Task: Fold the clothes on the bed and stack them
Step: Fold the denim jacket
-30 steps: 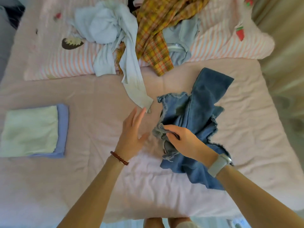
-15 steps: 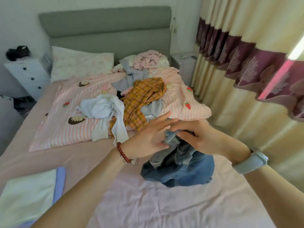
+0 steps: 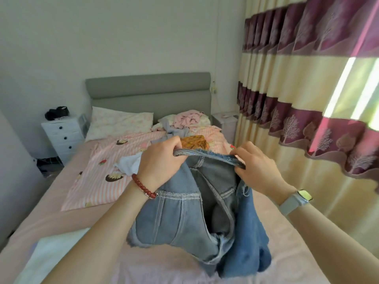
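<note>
I hold a blue denim garment with frayed edges up in the air over the pink bed. My left hand grips one end of its top band and my right hand pinches the other end, stretching the band between them. The rest hangs down, showing its paler inside and seams. A folded pale green piece lies at the bed's lower left, partly hidden by my left arm. Behind my hands lies a heap of unfolded clothes: a yellow plaid piece, a white one, a grey one and a pink one.
A pink striped blanket covers the bed's middle, with a pillow against the grey headboard. A white drawer unit stands at the left. Cream and maroon curtains hang along the right side.
The denim garment went from lying on the bed in my right hand to hanging in the air. My left hand has taken hold of its band. The view tilted up.
</note>
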`<act>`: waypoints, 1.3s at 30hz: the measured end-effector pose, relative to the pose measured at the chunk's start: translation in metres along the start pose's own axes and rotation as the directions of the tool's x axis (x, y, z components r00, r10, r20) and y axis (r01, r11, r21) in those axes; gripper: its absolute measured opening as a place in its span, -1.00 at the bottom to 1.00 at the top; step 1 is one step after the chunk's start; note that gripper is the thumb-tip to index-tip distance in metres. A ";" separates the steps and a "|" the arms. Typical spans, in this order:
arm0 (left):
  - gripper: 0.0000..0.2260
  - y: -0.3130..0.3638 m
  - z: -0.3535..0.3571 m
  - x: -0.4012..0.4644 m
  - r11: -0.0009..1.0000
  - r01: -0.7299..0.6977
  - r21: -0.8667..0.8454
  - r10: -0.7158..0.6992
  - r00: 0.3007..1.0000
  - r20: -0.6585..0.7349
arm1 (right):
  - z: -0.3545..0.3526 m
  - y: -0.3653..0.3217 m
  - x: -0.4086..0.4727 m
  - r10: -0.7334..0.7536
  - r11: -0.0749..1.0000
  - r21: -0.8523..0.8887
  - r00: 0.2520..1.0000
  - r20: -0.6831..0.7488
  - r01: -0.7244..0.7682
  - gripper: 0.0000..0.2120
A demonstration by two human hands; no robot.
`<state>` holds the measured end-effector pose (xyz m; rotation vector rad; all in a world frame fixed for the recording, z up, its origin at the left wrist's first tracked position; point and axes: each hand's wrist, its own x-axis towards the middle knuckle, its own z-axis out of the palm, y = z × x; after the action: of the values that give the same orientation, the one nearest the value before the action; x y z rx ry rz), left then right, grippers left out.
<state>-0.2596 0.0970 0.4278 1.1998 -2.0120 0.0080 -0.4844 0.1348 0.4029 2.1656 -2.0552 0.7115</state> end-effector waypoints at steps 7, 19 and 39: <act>-0.81 -0.033 -0.049 -0.027 0.860 0.442 -0.257 -0.400 0.895 0.200 | 0.003 0.005 -0.034 0.333 0.938 0.047 0.928 0.166 -0.344 -0.68; -0.78 0.021 -0.101 -0.038 0.677 0.187 -0.711 -0.243 0.970 0.024 | -0.090 -0.057 -0.007 0.348 0.519 0.839 0.856 -0.383 0.164 -0.77; -0.48 -0.113 0.130 0.056 0.898 0.434 0.079 -0.440 0.892 0.103 | 0.122 0.043 0.134 0.260 0.754 0.608 0.963 0.071 -0.249 -0.48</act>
<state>-0.2685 -0.0559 0.3315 1.7017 -1.8043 -0.2387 -0.4925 -0.0377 0.3337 2.1276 -2.3780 1.6338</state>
